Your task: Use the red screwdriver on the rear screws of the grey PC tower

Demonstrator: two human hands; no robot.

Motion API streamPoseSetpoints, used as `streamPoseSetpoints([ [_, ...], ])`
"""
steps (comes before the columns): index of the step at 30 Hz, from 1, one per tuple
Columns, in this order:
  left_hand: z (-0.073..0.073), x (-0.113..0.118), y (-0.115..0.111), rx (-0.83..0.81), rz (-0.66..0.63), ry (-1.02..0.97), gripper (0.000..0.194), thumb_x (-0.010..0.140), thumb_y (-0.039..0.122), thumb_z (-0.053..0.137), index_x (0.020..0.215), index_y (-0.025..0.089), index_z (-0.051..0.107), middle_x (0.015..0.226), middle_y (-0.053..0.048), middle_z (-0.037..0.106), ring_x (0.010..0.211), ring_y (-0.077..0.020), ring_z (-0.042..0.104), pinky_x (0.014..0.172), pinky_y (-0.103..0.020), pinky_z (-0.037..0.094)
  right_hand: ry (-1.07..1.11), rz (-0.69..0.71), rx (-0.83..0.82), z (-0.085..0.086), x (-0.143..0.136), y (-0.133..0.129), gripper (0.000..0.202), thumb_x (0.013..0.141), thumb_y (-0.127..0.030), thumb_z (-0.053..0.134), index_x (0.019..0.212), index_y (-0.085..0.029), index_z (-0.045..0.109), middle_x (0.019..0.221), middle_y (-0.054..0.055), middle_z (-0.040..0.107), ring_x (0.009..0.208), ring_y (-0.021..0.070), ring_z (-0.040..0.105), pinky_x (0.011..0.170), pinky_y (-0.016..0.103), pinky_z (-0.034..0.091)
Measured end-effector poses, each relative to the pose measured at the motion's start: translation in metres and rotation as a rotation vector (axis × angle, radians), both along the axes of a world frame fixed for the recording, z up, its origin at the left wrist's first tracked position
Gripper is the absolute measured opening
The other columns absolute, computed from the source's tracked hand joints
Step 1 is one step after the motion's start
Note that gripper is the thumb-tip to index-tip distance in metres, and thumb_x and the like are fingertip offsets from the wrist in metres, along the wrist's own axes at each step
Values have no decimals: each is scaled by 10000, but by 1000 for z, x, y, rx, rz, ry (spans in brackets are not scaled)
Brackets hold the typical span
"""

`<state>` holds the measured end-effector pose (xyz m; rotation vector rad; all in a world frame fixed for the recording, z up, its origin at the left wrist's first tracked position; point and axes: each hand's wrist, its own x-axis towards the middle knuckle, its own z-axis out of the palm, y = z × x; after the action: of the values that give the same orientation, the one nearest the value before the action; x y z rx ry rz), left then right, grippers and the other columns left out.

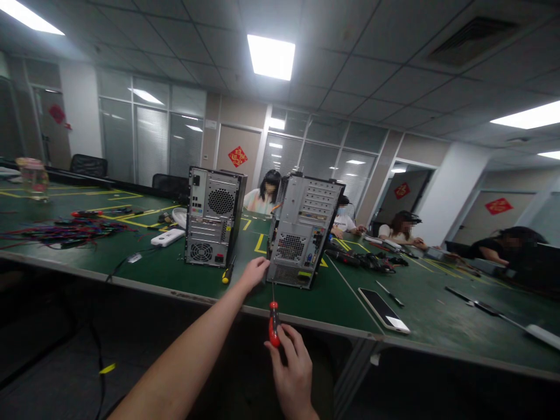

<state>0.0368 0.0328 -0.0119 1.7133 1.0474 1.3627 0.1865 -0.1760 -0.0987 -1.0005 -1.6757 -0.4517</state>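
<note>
A red-and-black-handled screwdriver point(274, 326) is held by my right hand point(294, 364), its fingers closed around the lower handle. The thin shaft points up at the bottom left corner of a grey computer tower point(291, 224), whose rear panel faces me; I cannot tell whether the tip touches it. My left hand point(254, 275) grips that tower low on its left side, with the fingertips partly hidden. To the left of this hand stands a second computer tower point(205, 219), also with its back panel towards me. A yellow-and-black screwdriver point(227, 274) lies beside it.
On the green table point(336, 297) lie a phone point(380, 309) and a thin pen-like tool point(389, 293) to the right. Dark cables point(367, 259) sit behind them. Left are tangled wires point(65, 233), a white power strip point(168, 237) and a jar point(34, 178). Several people sit opposite.
</note>
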Motion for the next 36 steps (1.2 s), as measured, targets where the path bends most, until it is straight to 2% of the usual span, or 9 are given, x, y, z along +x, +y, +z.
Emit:
streamPoseSetpoints([
  [4,0,0,0,5,4,1,315,889,440,501,731,191,611,730,-24,634,748,-186,576,704,-287,417,-49,-10,23,-1,-2,-2,417,997,-122,585,1380,-261,670,1285,118,713,1078,216,736,884,350,638],
  [7,-1,0,0,6,0,-1,318,892,446,500,736,192,610,735,-20,630,748,-184,572,702,-285,414,-67,-7,43,0,-2,-2,471,996,-86,557,1420,-273,643,1327,117,702,1132,222,725,910,358,633],
  [13,-2,0,1,-3,3,9,319,894,448,499,741,192,612,731,-19,622,749,-183,569,708,-284,414,8,-4,16,0,0,0,279,973,-269,688,1245,-212,721,1163,123,743,989,233,748,824,365,649],
  [17,-2,0,1,13,-1,2,327,897,452,499,738,192,618,748,-26,638,758,-186,577,706,-283,423,26,-10,11,1,1,0,266,972,-318,698,1213,-211,726,1120,118,746,944,228,750,800,360,653],
  [20,-3,0,2,16,3,1,325,897,448,501,730,193,616,749,-29,648,758,-186,584,707,-281,431,16,-12,16,2,0,-1,296,993,-249,652,1282,-240,716,1188,119,734,1020,227,748,838,355,653],
  [24,-3,1,3,13,11,4,312,888,442,504,725,197,607,730,-21,632,735,-183,571,691,-279,429,-22,-7,33,2,-1,-2,448,1001,-117,570,1413,-276,648,1308,118,706,1152,226,724,914,358,642],
  [28,-3,1,3,10,9,-2,319,883,454,503,728,197,611,730,-20,627,728,-182,564,685,-282,426,-41,-16,49,3,0,-2,488,998,-78,538,1439,-268,625,1346,122,693,1205,228,704,957,366,628],
  [33,-3,0,3,12,13,9,324,880,461,500,726,198,610,739,-25,637,737,-184,569,692,-280,432,9,-21,15,2,-1,-1,274,990,-244,648,1254,-209,710,1192,128,734,1046,230,745,869,357,646],
  [36,-3,0,3,8,8,14,328,883,468,499,742,197,619,763,-32,649,762,-186,580,694,-273,437,39,-14,19,3,-1,0,254,969,-326,696,1190,-203,713,1104,115,748,941,221,753,807,347,650],
])
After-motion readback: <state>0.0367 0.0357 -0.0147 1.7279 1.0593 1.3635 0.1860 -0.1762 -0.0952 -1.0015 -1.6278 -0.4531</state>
